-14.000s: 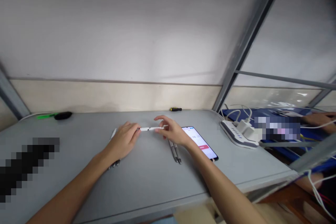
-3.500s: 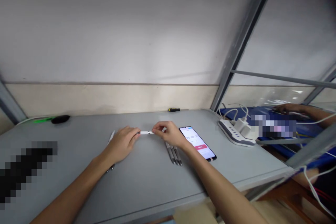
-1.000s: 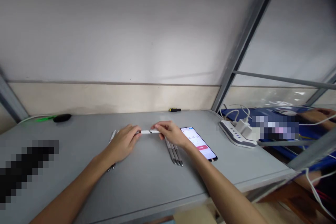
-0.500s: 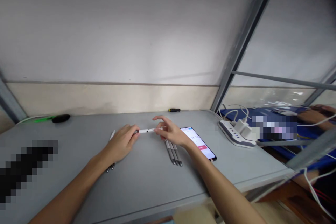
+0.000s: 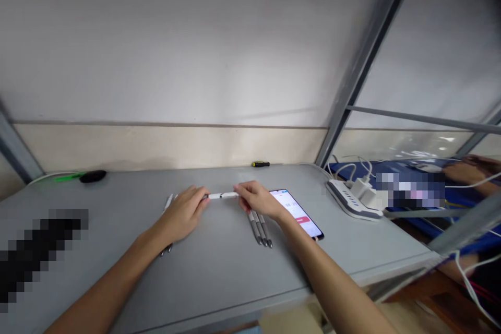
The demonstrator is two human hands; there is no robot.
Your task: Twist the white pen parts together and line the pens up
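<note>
A white pen with a grey grip is held level between my two hands, just over the desk. My left hand is closed round its grey end. Closed on the white end is my right hand, fingers pinched together. Three pens with grey grips lie side by side under and in front of my right hand, their upper parts partly hidden. Below my left hand and wrist are more pens, mostly covered, with only their ends showing.
A lit phone lies right of my right hand. Beyond it sits a power strip with plugs and cables. A screwdriver lies by the wall, a black and green object at far left. Another person's hand is at far right.
My right hand's raised, spread fingers have closed into a pinch on the pen's white end. My left hand keeps its hold, almost unmoved.
</note>
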